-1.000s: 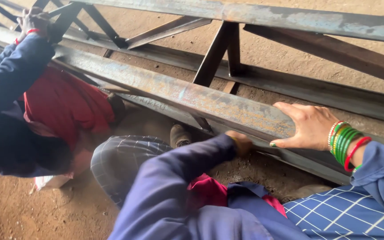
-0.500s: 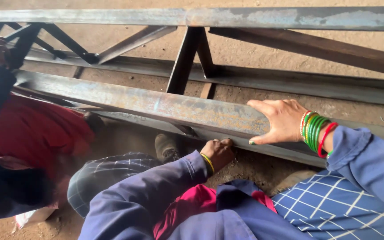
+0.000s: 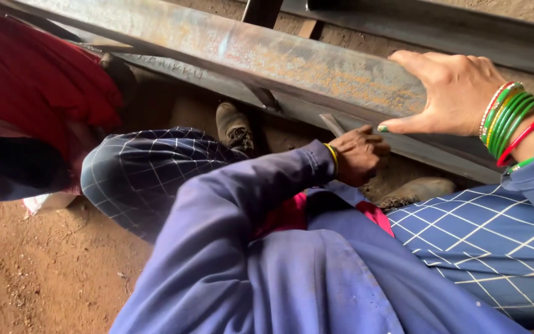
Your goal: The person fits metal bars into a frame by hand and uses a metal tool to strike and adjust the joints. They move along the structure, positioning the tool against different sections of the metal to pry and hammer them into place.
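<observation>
The right hand [image 3: 455, 93] lies flat and spread on the upper face of the rusted steel beam [image 3: 267, 59], fingers extended and thumb pointing along the lower edge. It holds nothing; the open palm presses on the metal, a posture that appears to steady either the beam or the person's own body. Green and red bangles [image 3: 508, 120] sit on that wrist, clear of the steel.

The left hand [image 3: 358, 154] reaches below the beam and is curled into a narrow, nearly closed shape at the lower flange [image 3: 366, 133]. Whether it grips a small part or only the flange edge cannot be told, because the fingers cover the contact point. A yellow band [image 3: 332, 153] marks the wrist at the end of the blue sleeve [image 3: 248, 204].

The beam runs diagonally from upper left to right, resting above the reddish dirt floor [image 3: 38, 272]. A dusty shoe [image 3: 235, 127] is set just beneath it, near the left hand. At the left, a second person in red cloth [image 3: 38, 80] crouches close to the same beam.
</observation>
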